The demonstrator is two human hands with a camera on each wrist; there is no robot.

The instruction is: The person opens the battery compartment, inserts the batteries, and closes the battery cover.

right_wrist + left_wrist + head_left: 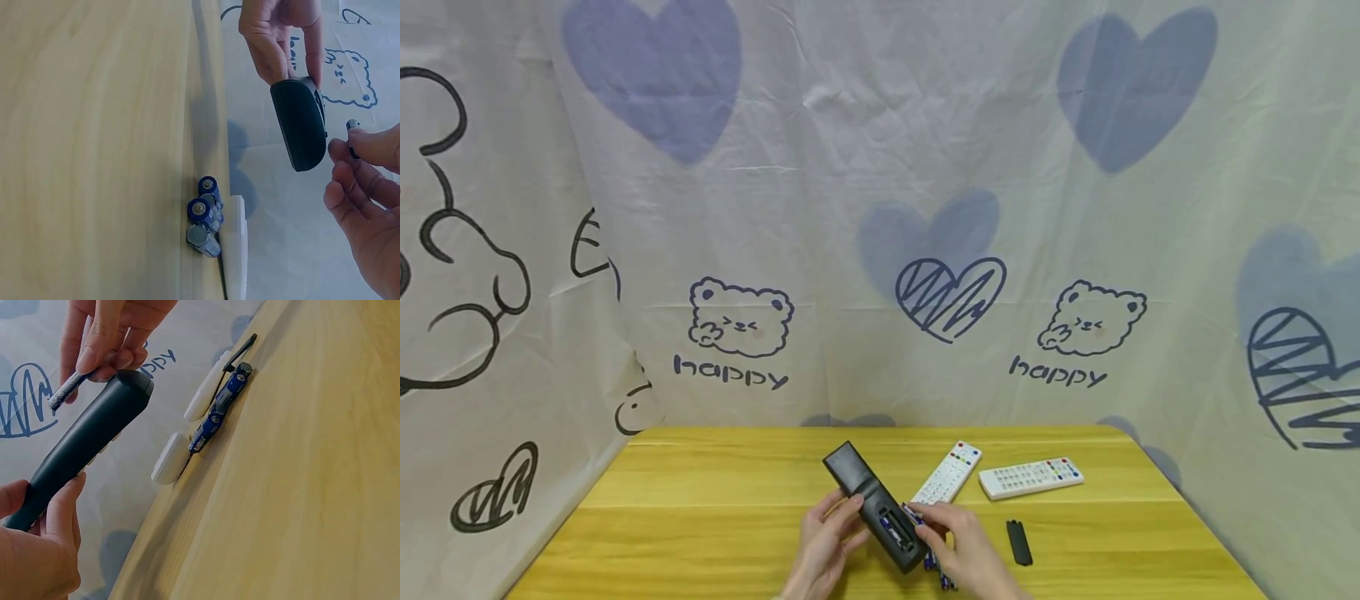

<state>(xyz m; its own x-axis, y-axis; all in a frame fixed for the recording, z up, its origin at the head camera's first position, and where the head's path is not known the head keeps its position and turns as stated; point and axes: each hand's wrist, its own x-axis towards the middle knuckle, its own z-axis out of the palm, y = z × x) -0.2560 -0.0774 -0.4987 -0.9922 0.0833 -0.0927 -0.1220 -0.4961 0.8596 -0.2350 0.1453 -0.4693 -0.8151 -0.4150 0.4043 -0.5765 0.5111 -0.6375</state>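
My left hand (826,542) grips a black remote control (857,479) by its sides, its back turned up and tilted above the table. The battery bay in its back is uncovered, and a blue battery (893,528) lies inside it. Beside the bay, my right hand (958,546) pinches another battery (64,391) between thumb and fingers. In the right wrist view that battery's end (352,125) sticks out past the thumb, a short way from the remote. Several loose blue batteries (220,407) lie on the table below, partly hidden by the right hand in the head view.
A white remote (951,473) lies behind the hands, and a second white remote (1032,477) lies to its right. The black battery cover (1019,542) rests on the wooden table (700,517) right of the right hand. A printed cloth (850,208) hangs behind the table.
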